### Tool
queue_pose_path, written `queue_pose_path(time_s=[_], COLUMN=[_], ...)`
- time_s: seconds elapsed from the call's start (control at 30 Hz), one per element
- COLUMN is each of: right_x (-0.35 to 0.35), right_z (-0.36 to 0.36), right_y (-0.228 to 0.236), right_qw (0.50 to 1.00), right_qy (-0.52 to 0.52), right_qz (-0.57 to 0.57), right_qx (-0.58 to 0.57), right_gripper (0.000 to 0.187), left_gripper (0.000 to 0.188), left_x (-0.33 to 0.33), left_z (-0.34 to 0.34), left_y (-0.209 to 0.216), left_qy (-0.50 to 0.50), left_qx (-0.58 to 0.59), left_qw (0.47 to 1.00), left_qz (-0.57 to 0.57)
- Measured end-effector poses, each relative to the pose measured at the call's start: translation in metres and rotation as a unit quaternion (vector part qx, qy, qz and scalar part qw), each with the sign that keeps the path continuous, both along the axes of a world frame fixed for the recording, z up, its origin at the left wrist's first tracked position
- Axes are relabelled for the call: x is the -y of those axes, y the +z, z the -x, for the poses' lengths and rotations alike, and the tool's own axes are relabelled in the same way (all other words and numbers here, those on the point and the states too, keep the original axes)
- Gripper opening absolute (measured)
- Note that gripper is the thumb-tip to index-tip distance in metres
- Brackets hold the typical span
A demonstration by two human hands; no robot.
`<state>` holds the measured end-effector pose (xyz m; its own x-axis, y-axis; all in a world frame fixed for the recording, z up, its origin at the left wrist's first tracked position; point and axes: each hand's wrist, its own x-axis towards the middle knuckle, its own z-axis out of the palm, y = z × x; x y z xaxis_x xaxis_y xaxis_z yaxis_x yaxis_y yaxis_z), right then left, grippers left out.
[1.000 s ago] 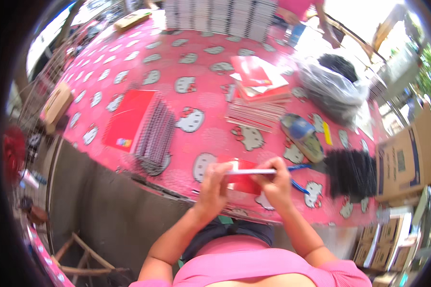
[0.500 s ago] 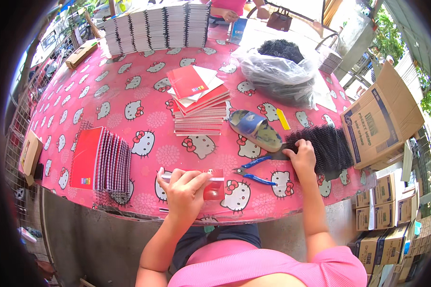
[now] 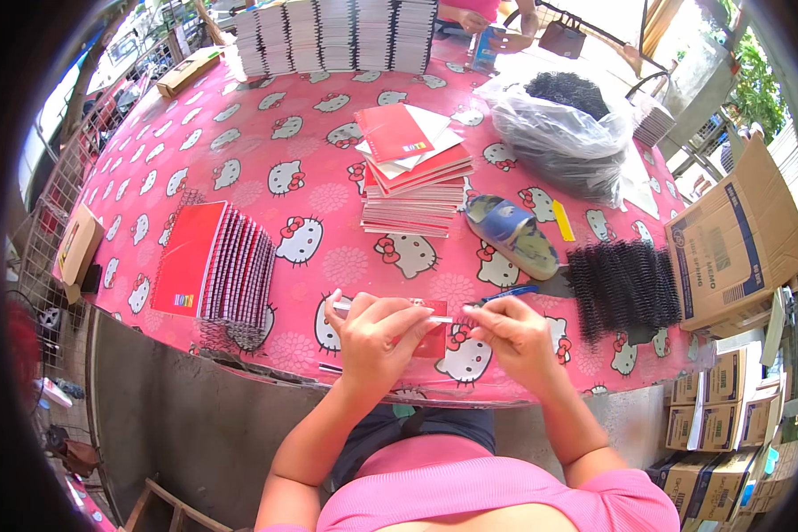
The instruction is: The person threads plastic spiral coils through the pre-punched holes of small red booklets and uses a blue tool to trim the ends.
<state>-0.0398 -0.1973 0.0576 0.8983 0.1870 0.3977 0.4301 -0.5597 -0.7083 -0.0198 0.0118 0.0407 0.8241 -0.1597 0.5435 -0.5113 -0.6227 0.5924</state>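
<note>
My left hand [image 3: 374, 335] is closed on a small red notebook [image 3: 433, 344] near the table's front edge, its white page edge facing up. Just right of it, my right hand [image 3: 516, 335] is pinched beside the notebook's end; what its fingertips hold is too small to make out. Behind that hand lie blue-handled cutters [image 3: 511, 293], partly hidden by it. A pile of black spiral coils [image 3: 622, 288] lies further right. Loose red covers and pages form a stack [image 3: 414, 211] in the middle, and spiral-bound red notebooks [image 3: 191, 253] stand in a row at left.
A blue patterned slipper [image 3: 512, 235] and a yellow strip [image 3: 563, 221] lie beyond the cutters. Behind them sits a plastic bag of black coils [image 3: 554, 146]. An open carton [image 3: 727, 239] stands at right. Tall notebook stacks [image 3: 337, 40] line the back, near another person's hands [image 3: 510, 40].
My right hand has left the coil pile and come left to the notebook's end, its fingers now pinched. My left hand keeps the notebook. The whole view has shifted somewhat.
</note>
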Motion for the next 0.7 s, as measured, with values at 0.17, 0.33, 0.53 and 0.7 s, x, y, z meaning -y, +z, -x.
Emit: queue_pose_path(time_s=[0.17, 0.33, 0.53, 0.7], right_x=[-0.004, -0.01, -0.007, -0.008], right_z=[-0.006, -0.014, -0.024, -0.02], right_y=[0.005, 0.006, 0.003, 0.007], right_qw=[0.999, 0.996, 0.997, 0.979], right_qy=[-0.046, 0.018, 0.074, 0.078], right_qz=[-0.003, -0.068, -0.009, -0.08], right_qx=[-0.007, -0.056, 0.001, -0.168], right_gripper=[0.026, 0.021, 0.024, 0.018], left_gripper=[0.011, 0.012, 0.014, 0.017], left_x=[0.0, 0.001, 0.003, 0.002], left_z=[0.001, 0.002, 0.003, 0.003], left_y=[-0.003, -0.003, -0.002, -0.004], left_qy=[0.003, 0.004, 0.013, 0.017], left_qx=[0.013, 0.019, 0.026, 0.026], left_qw=[1.0, 1.0, 0.999, 0.999], left_qz=[0.003, 0.008, 0.012, 0.006])
